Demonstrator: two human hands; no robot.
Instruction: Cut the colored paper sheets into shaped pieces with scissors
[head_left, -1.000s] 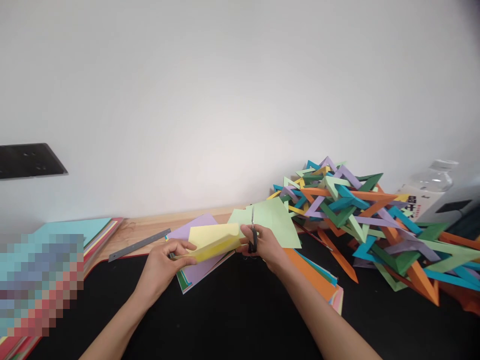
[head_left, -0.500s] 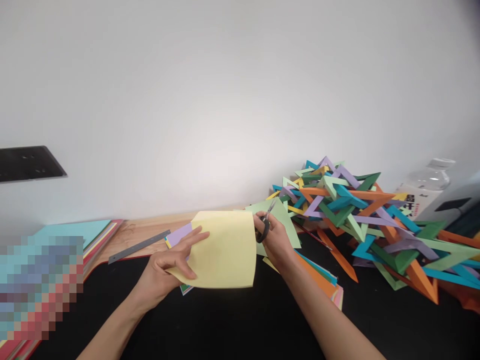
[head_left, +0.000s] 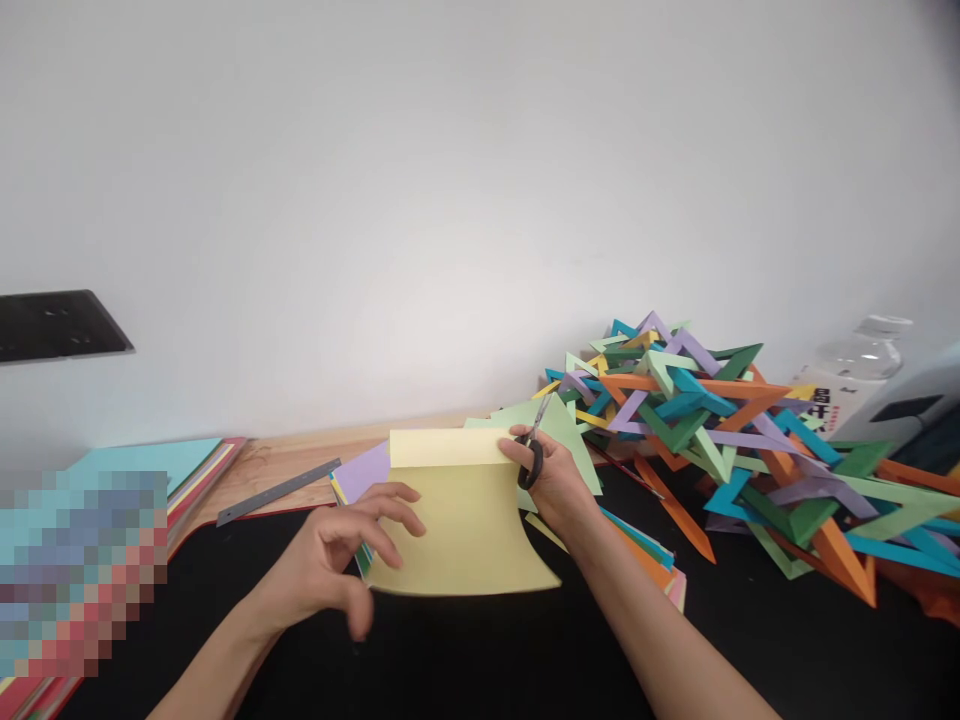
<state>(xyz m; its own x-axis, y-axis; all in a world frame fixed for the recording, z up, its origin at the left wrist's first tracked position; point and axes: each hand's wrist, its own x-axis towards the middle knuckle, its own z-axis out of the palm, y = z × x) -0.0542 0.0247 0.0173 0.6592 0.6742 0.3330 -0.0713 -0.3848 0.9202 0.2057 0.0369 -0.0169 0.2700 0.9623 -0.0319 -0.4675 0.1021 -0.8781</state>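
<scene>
A pale yellow sheet (head_left: 457,530) lies in front of me, its far edge showing as a lighter band. My left hand (head_left: 349,555) is at the sheet's left side, fingers spread and curved, thumb apart, gripping nothing. At the far right corner, my right hand (head_left: 551,470) pinches the sheet between thumb and fingers. It also holds scissors (head_left: 531,462) with black handles, blades pointing up and away. Under the yellow sheet, purple paper (head_left: 362,472) and other coloured sheets stick out on the left. Light green paper (head_left: 574,437) lies behind my right hand.
A metal ruler (head_left: 277,492) lies at the left, beside stacked coloured paper (head_left: 154,462). On the right are a tangle of folded paper pieces (head_left: 697,410), an orange strip (head_left: 679,512), a bottle (head_left: 855,370) and more coloured sheets (head_left: 637,548) under my right forearm.
My left hand has let go of the yellow sheet and its fingers have spread. The sheet has come down nearer the table, a lighter band now showing at its far edge. My right hand shifted slightly right.
</scene>
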